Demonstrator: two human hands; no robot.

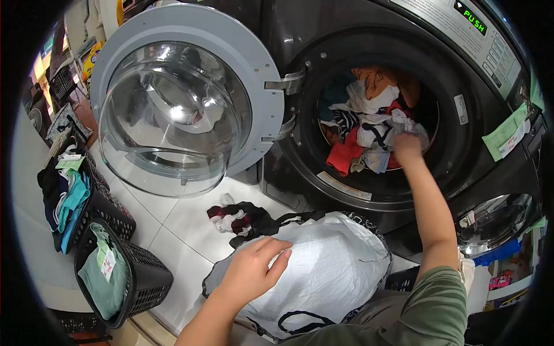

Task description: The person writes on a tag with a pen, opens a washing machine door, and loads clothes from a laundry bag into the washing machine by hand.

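My right hand [407,149] reaches into the open drum of a dark front-loading washing machine [277,52], at the pile of mixed clothes [375,124]. Its fingers are hidden or blurred against a pale cloth. A red garment [344,153] hangs at the drum's lower lip. My left hand [259,266], with thumb and fingers apart and nothing between them, is over a large white bag [329,259] on the floor. Dark and white clothes [239,219] lie on the tiles beyond the bag.
The round glass door [173,115] stands swung open at the left. Two black baskets hold clothes, the nearer one [151,274] with green cloth. A second round door [496,222] is at the lower right. Green tags [505,134] hang at the right.
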